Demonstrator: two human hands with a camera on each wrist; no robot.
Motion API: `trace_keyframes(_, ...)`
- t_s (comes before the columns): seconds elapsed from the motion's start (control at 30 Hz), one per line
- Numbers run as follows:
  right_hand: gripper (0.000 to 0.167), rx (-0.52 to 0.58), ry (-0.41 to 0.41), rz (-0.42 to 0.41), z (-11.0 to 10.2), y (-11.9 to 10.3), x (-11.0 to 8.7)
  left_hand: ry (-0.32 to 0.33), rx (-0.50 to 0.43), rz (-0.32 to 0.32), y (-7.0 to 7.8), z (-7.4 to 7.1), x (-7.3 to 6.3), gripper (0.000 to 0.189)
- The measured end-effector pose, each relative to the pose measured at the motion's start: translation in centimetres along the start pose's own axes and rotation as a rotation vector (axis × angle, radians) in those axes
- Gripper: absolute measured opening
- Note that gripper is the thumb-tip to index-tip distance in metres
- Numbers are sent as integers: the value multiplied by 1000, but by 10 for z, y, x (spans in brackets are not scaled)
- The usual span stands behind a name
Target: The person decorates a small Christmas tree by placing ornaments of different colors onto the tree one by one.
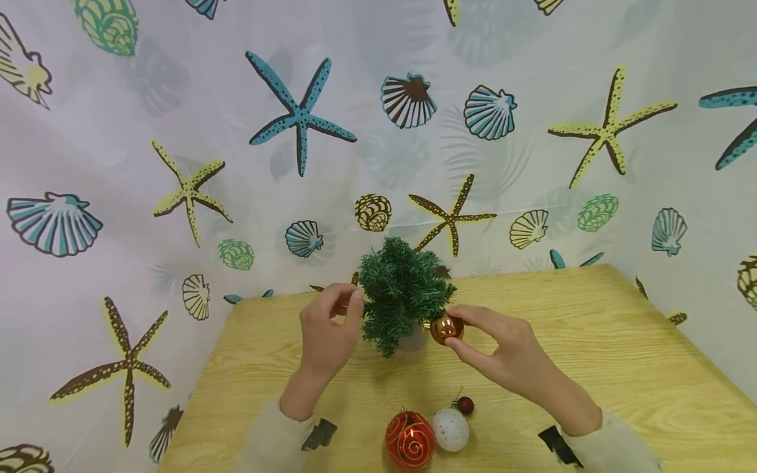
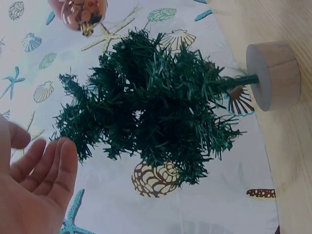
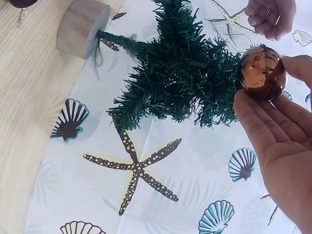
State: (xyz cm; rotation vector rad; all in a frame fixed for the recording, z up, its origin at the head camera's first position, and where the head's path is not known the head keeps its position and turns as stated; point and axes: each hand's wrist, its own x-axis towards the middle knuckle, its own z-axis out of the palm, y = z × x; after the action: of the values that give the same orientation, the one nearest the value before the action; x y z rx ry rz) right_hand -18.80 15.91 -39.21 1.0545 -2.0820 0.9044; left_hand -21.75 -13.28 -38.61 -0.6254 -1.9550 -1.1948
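A small green artificial Christmas tree [image 1: 402, 289] on a round wooden base [image 2: 275, 75] stands on the table. My right hand [image 1: 514, 345] pinches a shiny copper bauble [image 1: 446, 330] between thumb and fingers at the tree's right side. The bauble's gold cap points toward the branches in the head view. Left of the tree, my left hand [image 1: 331, 328] is raised near the branches, fingers loosely bent with nothing between them. In the left wrist view, the fingers [image 2: 46, 168] of that hand lie near the tree's tip.
Nearer me on the wooden table [image 1: 532, 420] lie a red bauble [image 1: 410, 440] with swirls, a speckled white bauble [image 1: 451, 430] and a small dark red bauble [image 1: 465, 405]. A white curtain [image 1: 236, 164] printed with shells and starfish hangs behind and at both sides.
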Motion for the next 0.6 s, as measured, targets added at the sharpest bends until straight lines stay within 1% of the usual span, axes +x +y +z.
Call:
trace_keyframes(0.03, 41, 4, 3, -5, 0, 0, 1, -32, -7, 26, 1, 1, -1, 8)
trace_keyframes(0.1, 40, 7, 4, -7, 1, -1, 2, -118, -30, 52, 4, 2, -2, 8)
trace_keyframes(0.23, 39, 0, -5, 5, 2, 0, 3, -309, -48, 39, 10, 9, -6, 7)
trace_keyframes(0.3, 38, -4, -4, 4, 2, 0, 3, -385, -27, 38, 13, 12, -8, 6)
trace_keyframes(0.33, 37, -7, -7, 6, 2, 0, 3, -414, -12, 40, 15, 15, -9, 5)
trace_keyframes(0.4, 37, -9, -3, -1, 2, 1, 3, -453, 14, 53, 17, 19, -10, 6)
trace_keyframes(0.43, 36, -8, -1, -4, 2, 1, 3, -463, 29, 60, 18, 20, -10, 7)
trace_keyframes(0.6, 37, -3, -7, 2, 3, 0, 4, -469, 73, 82, 20, 26, -11, 8)
